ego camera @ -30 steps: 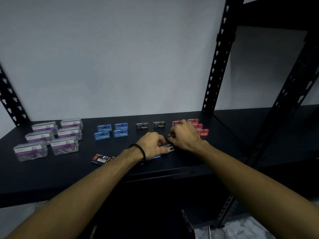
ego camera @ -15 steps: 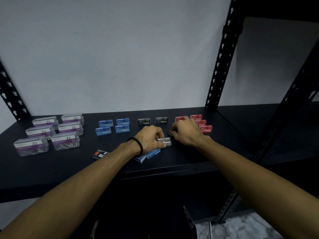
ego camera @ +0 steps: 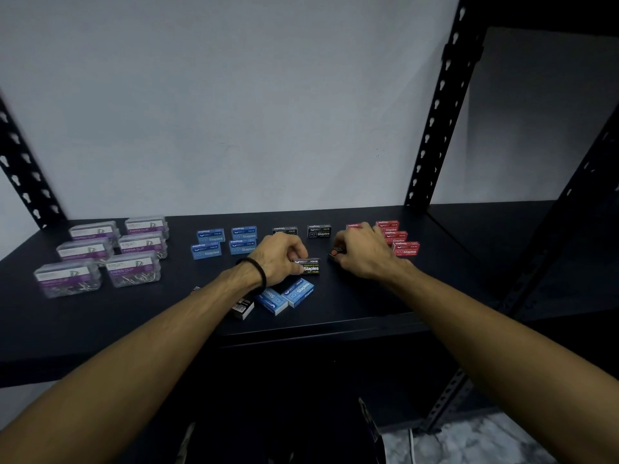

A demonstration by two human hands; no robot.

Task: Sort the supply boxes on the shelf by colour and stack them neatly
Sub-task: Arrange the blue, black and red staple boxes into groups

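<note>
On the black shelf (ego camera: 100, 329) my left hand (ego camera: 279, 259) grips a black staples box (ego camera: 310, 266) near the middle. My right hand (ego camera: 360, 254) curls round a small dark box with a red spot (ego camera: 336, 251) just right of it. Behind my hands stand groups by colour: blue staples boxes (ego camera: 225, 243), two black staples boxes (ego camera: 319, 231) and red staples boxes (ego camera: 398, 239). Two loose blue boxes (ego camera: 286, 296) lie at the front, beside a dark box (ego camera: 243, 308) partly hidden under my left forearm.
Several clear paper clip boxes with purple labels (ego camera: 100, 254) stand in rows at the left. Black slotted uprights (ego camera: 438, 112) rise at the right and far left. A white wall backs the shelf. Another dark shelf (ego camera: 502, 236) continues to the right.
Both hands have shifted slightly toward the back of the shelf with their boxes. The camera has tilted, so the whole shelf sits a little differently in view.
</note>
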